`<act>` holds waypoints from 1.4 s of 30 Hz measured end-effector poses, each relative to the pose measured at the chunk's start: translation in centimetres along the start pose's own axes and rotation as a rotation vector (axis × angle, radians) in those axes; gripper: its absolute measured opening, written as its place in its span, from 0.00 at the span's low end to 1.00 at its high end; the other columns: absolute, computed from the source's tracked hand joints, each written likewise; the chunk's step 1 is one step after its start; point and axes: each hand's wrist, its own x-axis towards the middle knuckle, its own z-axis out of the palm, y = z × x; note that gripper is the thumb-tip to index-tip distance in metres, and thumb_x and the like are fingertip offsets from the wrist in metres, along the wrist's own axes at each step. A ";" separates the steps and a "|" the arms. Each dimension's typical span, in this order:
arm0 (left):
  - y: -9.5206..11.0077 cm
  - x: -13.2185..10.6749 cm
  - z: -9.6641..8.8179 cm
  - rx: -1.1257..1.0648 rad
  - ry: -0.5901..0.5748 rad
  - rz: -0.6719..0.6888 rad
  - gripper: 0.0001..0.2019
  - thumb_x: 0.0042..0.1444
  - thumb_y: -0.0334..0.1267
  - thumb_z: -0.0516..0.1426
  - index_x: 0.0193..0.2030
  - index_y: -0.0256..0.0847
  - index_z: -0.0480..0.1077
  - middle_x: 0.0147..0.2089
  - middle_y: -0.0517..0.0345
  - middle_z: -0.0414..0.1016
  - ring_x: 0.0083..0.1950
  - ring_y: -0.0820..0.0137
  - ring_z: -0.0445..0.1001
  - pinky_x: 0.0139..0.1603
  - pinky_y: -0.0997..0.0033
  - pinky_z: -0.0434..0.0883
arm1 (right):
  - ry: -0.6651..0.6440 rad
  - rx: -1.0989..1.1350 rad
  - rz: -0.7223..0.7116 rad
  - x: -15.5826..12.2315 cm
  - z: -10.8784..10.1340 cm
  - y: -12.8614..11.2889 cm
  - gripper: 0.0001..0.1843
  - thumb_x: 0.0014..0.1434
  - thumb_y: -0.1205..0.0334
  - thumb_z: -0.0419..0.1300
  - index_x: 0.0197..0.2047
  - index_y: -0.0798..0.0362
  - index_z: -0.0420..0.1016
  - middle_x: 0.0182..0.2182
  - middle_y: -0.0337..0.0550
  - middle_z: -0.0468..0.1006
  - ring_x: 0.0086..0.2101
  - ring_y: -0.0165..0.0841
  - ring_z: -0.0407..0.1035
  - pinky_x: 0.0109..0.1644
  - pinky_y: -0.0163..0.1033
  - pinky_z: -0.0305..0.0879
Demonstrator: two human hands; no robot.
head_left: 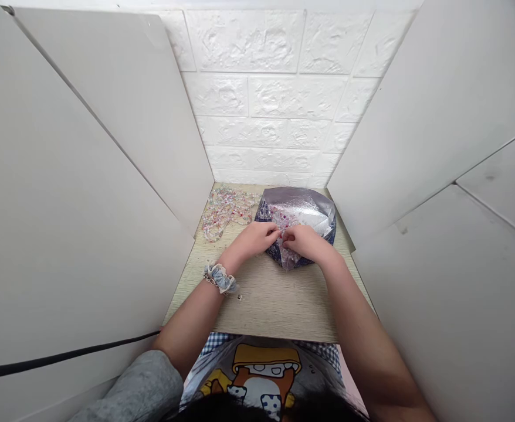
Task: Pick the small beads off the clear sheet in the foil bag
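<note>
The left hand (pixel 253 240) and right hand (pixel 305 243) grip a clear plastic bag of beads (pixel 287 258) between their fingers on the foil-lined navy pouch (pixel 314 214), apparently to steady it, while loose beaded strands (pixel 226 211) lie left of the pouch, clear of both hands.

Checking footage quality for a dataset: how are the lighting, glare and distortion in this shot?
Head view: soft, even light and faint shadows; glare on the foil pouch; wide-angle distortion tilts the white side panels inward; the beads look slightly blurred.
</note>
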 end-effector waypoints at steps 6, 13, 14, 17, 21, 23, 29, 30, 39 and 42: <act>0.5 -0.2 -0.3 -0.141 0.026 -0.031 0.13 0.52 0.42 0.45 0.25 0.38 0.63 0.22 0.63 0.61 0.26 0.76 0.59 0.26 0.76 0.55 | 0.222 -0.028 -0.006 0.3 -0.6 -0.1 0.13 0.55 0.62 0.45 0.21 0.54 0.62 0.22 0.40 0.67 0.25 0.30 0.59 0.28 0.34 0.50; 1.0 -0.1 -0.7 -0.283 0.058 -0.051 0.14 0.52 0.44 0.45 0.24 0.37 0.62 0.21 0.63 0.56 0.25 0.77 0.56 0.25 0.77 0.54 | 0.413 0.352 -0.033 -0.3 -1.1 -1.0 0.11 0.55 0.56 0.45 0.28 0.53 0.61 0.24 0.37 0.66 0.26 0.28 0.59 0.29 0.33 0.54; 1.1 -0.1 -0.7 -0.302 0.067 -0.056 0.14 0.52 0.44 0.45 0.25 0.37 0.63 0.21 0.63 0.57 0.25 0.77 0.56 0.25 0.77 0.54 | 0.386 0.440 -0.053 -0.4 -1.1 -1.1 0.09 0.54 0.56 0.47 0.29 0.53 0.61 0.26 0.37 0.67 0.27 0.28 0.60 0.29 0.32 0.55; 1.0 -0.1 -0.8 -0.337 0.091 -0.066 0.15 0.52 0.45 0.45 0.28 0.36 0.65 0.22 0.63 0.57 0.25 0.77 0.55 0.25 0.77 0.54 | 0.282 0.651 -0.116 -0.3 -1.0 -1.2 0.09 0.50 0.57 0.52 0.33 0.53 0.63 0.28 0.38 0.68 0.27 0.28 0.62 0.29 0.33 0.58; 0.9 0.0 -0.9 -0.351 0.106 -0.049 0.16 0.53 0.46 0.45 0.30 0.36 0.66 0.23 0.63 0.60 0.26 0.77 0.58 0.27 0.77 0.56 | 0.218 0.782 -0.175 -0.1 -0.9 -1.0 0.10 0.48 0.59 0.54 0.33 0.55 0.67 0.28 0.39 0.70 0.28 0.28 0.64 0.32 0.34 0.62; 0.8 0.0 -0.9 -0.352 0.114 -0.043 0.16 0.53 0.45 0.45 0.30 0.36 0.66 0.24 0.62 0.62 0.27 0.76 0.59 0.29 0.77 0.57 | 0.218 0.797 -0.164 0.0 -0.9 -0.9 0.10 0.48 0.60 0.54 0.33 0.55 0.69 0.28 0.39 0.71 0.28 0.28 0.64 0.34 0.35 0.62; 0.8 0.0 -1.1 -0.345 0.115 -0.041 0.17 0.53 0.46 0.45 0.31 0.35 0.67 0.25 0.61 0.64 0.29 0.76 0.60 0.30 0.76 0.58 | 0.214 0.830 -0.133 -0.2 -1.0 -1.2 0.11 0.48 0.60 0.55 0.34 0.55 0.70 0.28 0.40 0.72 0.30 0.29 0.66 0.36 0.37 0.64; 0.8 0.0 -1.1 -0.348 0.116 -0.039 0.17 0.53 0.46 0.45 0.32 0.35 0.67 0.25 0.61 0.64 0.29 0.76 0.60 0.30 0.77 0.58 | 0.215 0.835 -0.134 -0.2 -1.0 -1.2 0.11 0.47 0.59 0.55 0.34 0.55 0.70 0.28 0.40 0.72 0.30 0.29 0.66 0.36 0.37 0.64; 0.8 0.1 -1.1 -0.545 0.127 -0.042 0.16 0.52 0.46 0.47 0.31 0.35 0.67 0.19 0.65 0.55 0.22 0.79 0.54 0.23 0.77 0.54 | 0.295 0.973 -0.162 0.1 -0.6 -1.1 0.11 0.46 0.57 0.58 0.33 0.54 0.70 0.28 0.39 0.73 0.29 0.29 0.67 0.38 0.38 0.66; 0.7 0.1 -0.9 -0.635 0.134 -0.035 0.15 0.52 0.46 0.48 0.32 0.35 0.66 0.18 0.66 0.52 0.20 0.80 0.52 0.21 0.78 0.53 | 0.316 1.051 -0.158 0.1 -0.5 -1.2 0.12 0.44 0.57 0.60 0.32 0.54 0.71 0.27 0.39 0.73 0.28 0.28 0.68 0.38 0.38 0.66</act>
